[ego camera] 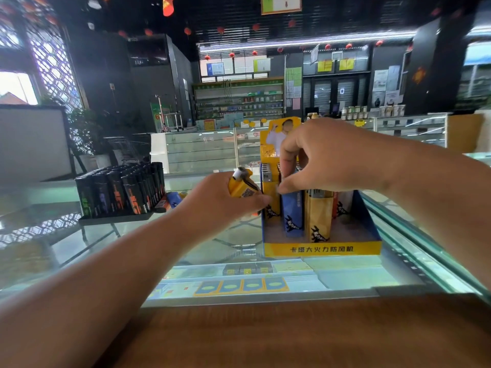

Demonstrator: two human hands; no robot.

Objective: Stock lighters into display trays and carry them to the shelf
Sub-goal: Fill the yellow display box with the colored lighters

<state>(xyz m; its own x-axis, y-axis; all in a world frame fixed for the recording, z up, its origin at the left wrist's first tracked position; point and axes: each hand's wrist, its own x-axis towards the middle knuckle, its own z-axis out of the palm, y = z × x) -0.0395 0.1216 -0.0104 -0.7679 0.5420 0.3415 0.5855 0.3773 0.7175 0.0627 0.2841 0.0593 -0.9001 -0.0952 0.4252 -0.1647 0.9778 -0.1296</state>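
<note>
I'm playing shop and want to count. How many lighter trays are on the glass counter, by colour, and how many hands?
Black tray: 1
Yellow tray: 1
Hands: 2, the left hand holding a yellow lighter, the right hand reaching into the yellow tray
Total: 4

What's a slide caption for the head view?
Left hand holds a yellow lighter; right hand pinches a blue lighter standing in the tray on the glass counter.
</note>
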